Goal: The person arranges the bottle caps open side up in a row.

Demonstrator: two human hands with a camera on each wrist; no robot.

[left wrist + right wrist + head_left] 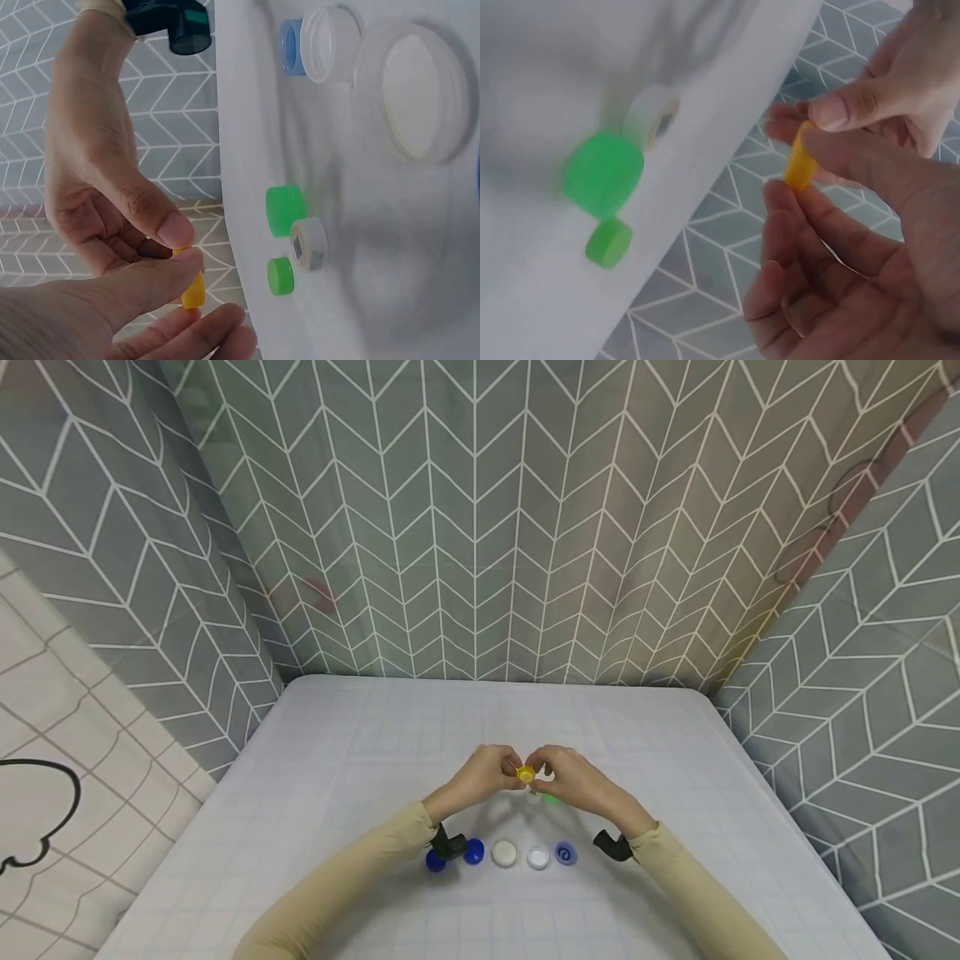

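A small yellow bottle cap [526,774] is held up above the white table between both hands. From the left side, my left hand [483,770] pinches it between thumb and fingers. My right hand [573,781] pinches its other side, thumb close to the left thumb in the left wrist view. Below the hands, a larger green cap [286,211], a small green cap [280,276] and a white cap [310,244] with a dark mark lie close together on the table. In the head view the hands partly hide this group.
Nearer me runs a row of caps: two blue caps [473,851], a large whitish lid [505,853], a white cap [537,857] and a blue cap with a ring pattern [566,853]. Patterned curtains [472,527] surround the table [360,727].
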